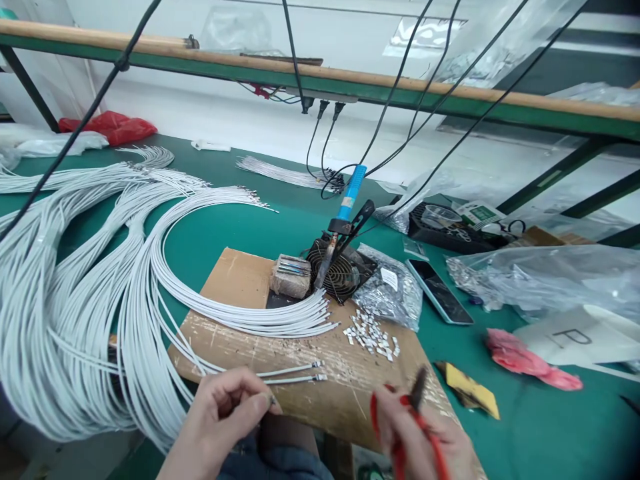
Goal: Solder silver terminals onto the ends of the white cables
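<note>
My left hand [230, 410], at the near edge of the cardboard, pinches something tiny and dark at its fingertips, too small to name. Just beyond it, two white cables [295, 373] with small metal-ended tips lie on the cardboard sheet [240, 277]. My right hand [425, 433] is wrapped round red-handled pliers [435, 447]; their dark tip points up and away, blurred by motion. A loose pile of small white pieces [373, 333] lies beyond the right hand. The ends of a thick bundle of white cables [300, 317] rest on the cardboard.
A blue-handled soldering iron [353, 193] stands tip down by a round black fan [337, 267]. Beside them are a block [291, 275], a plastic bag [393, 287] and a phone [440, 291]. More cable bundles [90, 280] cover the left. Black cords [395, 87] hang overhead.
</note>
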Demonstrator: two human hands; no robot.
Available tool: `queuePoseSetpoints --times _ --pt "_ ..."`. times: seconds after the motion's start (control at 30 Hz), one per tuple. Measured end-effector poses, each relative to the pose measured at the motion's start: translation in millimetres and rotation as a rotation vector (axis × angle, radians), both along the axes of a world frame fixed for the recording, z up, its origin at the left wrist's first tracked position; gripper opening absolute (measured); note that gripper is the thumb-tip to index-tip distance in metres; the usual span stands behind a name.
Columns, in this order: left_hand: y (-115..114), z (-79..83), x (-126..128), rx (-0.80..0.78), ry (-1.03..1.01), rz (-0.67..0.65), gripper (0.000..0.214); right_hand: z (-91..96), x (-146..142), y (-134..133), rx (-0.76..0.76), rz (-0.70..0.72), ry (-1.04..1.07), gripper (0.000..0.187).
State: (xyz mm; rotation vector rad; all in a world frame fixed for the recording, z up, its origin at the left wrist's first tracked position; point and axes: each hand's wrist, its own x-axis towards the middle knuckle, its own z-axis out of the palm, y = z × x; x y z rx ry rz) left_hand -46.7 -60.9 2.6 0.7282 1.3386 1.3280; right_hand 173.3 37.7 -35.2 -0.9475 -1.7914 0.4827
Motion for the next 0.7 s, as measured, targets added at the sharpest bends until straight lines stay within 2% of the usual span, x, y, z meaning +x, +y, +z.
queuePoseSetpoints --times 0.17,0.27,0.7 --pt "4.1 9.9 7.3 -0.003 -0.113 0.019 0.048 2.4 -22.8 -16.8 0.04 0.207 -0.222 0.043" --pt "2.9 9.8 7.9 -0.016 -0.144 0.009 0.047 3.7 -34.9 -19.4 0.107 0.292 -0.296 0.039" --pt "1.8 11.5 8.4 -0.012 -0.114 0.002 0.052 6.9 -33.0 -15.1 0.272 0.311 -0.409 0.031"
